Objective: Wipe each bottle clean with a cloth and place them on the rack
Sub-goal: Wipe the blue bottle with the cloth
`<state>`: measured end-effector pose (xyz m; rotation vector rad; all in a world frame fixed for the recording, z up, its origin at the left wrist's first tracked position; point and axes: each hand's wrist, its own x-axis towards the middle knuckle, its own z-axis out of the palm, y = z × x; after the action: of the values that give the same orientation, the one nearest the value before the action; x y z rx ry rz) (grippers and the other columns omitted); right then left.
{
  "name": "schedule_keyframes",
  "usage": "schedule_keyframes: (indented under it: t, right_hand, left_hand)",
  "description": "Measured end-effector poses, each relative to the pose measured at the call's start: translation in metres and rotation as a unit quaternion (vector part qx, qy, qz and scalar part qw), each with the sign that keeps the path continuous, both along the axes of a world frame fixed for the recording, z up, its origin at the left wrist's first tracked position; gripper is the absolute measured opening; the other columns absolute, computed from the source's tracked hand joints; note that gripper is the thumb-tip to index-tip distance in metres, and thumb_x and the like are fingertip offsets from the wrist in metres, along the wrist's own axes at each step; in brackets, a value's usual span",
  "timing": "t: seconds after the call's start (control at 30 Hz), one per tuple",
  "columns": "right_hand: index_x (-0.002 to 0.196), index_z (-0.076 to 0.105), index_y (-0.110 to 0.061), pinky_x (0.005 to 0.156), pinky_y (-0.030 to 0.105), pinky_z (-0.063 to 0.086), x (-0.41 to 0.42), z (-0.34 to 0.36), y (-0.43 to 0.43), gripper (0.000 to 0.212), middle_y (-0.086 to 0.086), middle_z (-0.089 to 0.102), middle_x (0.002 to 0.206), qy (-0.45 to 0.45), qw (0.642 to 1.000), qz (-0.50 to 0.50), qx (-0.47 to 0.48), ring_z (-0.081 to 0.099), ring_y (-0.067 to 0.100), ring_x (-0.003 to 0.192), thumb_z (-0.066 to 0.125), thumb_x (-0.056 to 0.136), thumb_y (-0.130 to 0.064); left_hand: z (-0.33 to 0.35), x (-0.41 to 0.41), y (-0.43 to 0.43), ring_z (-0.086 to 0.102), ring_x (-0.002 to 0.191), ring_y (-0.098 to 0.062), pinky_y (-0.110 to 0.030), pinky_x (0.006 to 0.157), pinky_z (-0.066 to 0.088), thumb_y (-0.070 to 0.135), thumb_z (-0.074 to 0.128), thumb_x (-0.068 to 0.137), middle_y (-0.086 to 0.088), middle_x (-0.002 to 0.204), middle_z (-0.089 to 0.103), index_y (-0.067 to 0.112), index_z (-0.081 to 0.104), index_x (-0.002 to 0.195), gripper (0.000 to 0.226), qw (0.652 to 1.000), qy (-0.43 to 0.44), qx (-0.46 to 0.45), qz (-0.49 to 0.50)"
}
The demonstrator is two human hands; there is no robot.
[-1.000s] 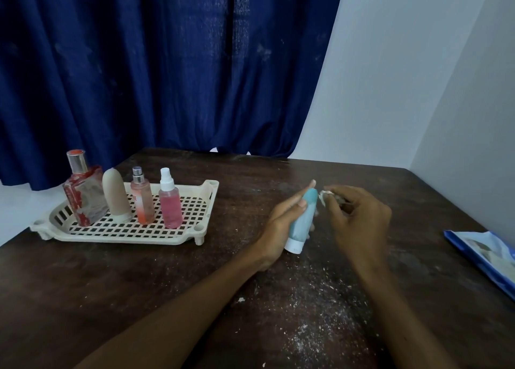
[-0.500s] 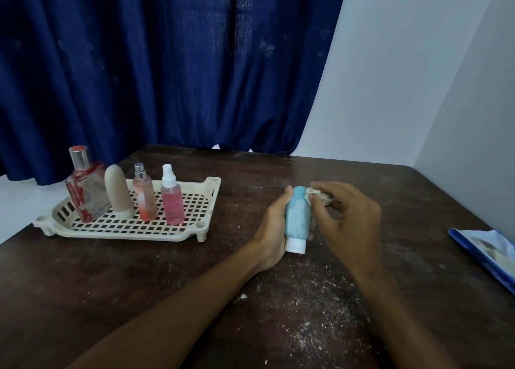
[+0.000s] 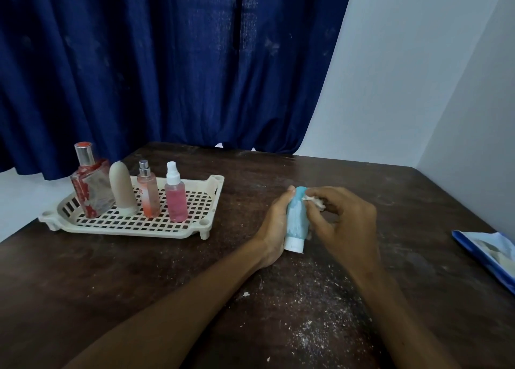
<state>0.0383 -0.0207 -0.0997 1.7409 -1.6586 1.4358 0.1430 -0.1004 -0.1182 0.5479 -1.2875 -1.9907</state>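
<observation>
1. The left hand has its grip closed round a teal plastic bottle with a white cap, held cap downward over the middle of the dark wooden table.
2. At the bottle's three o'clock, the right hand has its grip pinching a crumpled white cloth against the bottle's top.
3. At ten o'clock, a cream plastic lattice rack carries four upright bottles.

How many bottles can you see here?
5. Four stand on the rack: red perfume bottle, beige bottle, orange spray bottle, pink spray bottle. The left hand holds the blue bottle; the right hand presses a cloth to it.
</observation>
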Motion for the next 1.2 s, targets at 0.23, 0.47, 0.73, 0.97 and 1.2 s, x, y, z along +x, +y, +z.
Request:
schedule_keyframes:
  t: [0.23, 0.47, 0.73, 0.97, 1.2]
  right_hand:
    - [0.098, 0.076, -0.011, 0.074, 0.023, 0.056, -0.0012, -0.0009, -0.0005, 0.015, -0.003, 0.072, 0.092, -0.004, 1.0, -0.018, -0.006, 0.066, 0.005, 0.08, 0.075, 0.083, -0.007]
    - [0.101, 0.076, -0.014, 0.077, 0.024, 0.057, -0.0023, -0.0005, -0.0005, 0.018, -0.004, 0.073, 0.098, 0.011, 1.0, 0.0, 0.018, 0.066, 0.004, 0.085, 0.076, 0.083, -0.011]
    - [0.104, 0.075, -0.008, 0.079, 0.015, 0.053, -0.0037, -0.0011, -0.0016, 0.02, 0.001, 0.072, 0.1, 0.006, 1.0, -0.016, -0.002, 0.067, 0.008, 0.086, 0.075, 0.083, -0.005]
    - [0.103, 0.077, -0.008, 0.084, 0.005, 0.046, -0.0053, -0.002, -0.0029, 0.021, 0.004, 0.073, 0.103, 0.027, 1.0, -0.003, -0.002, 0.068, 0.01, 0.09, 0.078, 0.082, -0.004]
    - [0.096, 0.079, -0.011, 0.076, 0.015, 0.054, -0.0045, -0.0013, -0.0019, 0.022, 0.001, 0.074, 0.097, 0.035, 0.999, 0.012, 0.016, 0.067, 0.008, 0.083, 0.079, 0.076, -0.002]
  left_hand:
    - [-0.0027, -0.0034, -0.0035, 0.061, 0.084, -0.02, -0.032, 0.071, 0.051, 0.044, 0.035, 0.104, -0.014, 0.103, 0.066, 0.005, 0.065, 0.117, 0.05, 1.0, -0.017, -0.002, 0.005]
    - [-0.003, -0.0017, -0.0067, 0.067, 0.095, -0.017, -0.031, 0.083, 0.052, 0.038, 0.029, 0.106, -0.007, 0.106, 0.073, 0.014, 0.068, 0.119, 0.048, 0.999, 0.026, 0.023, -0.004]
    - [0.0017, 0.0017, -0.006, 0.064, 0.106, -0.019, -0.033, 0.091, 0.051, 0.036, 0.027, 0.108, -0.011, 0.122, 0.068, 0.014, 0.06, 0.134, 0.047, 1.0, 0.021, 0.004, -0.014]
    - [0.003, 0.0031, -0.0064, 0.062, 0.111, -0.018, -0.033, 0.098, 0.047, 0.036, 0.024, 0.108, -0.012, 0.129, 0.065, 0.013, 0.057, 0.138, 0.05, 0.999, 0.026, 0.021, -0.036]
    - [0.0031, 0.0056, -0.0073, 0.062, 0.109, -0.019, -0.034, 0.098, 0.047, 0.035, 0.023, 0.108, -0.013, 0.129, 0.063, 0.011, 0.054, 0.141, 0.052, 0.998, 0.036, 0.031, -0.047]
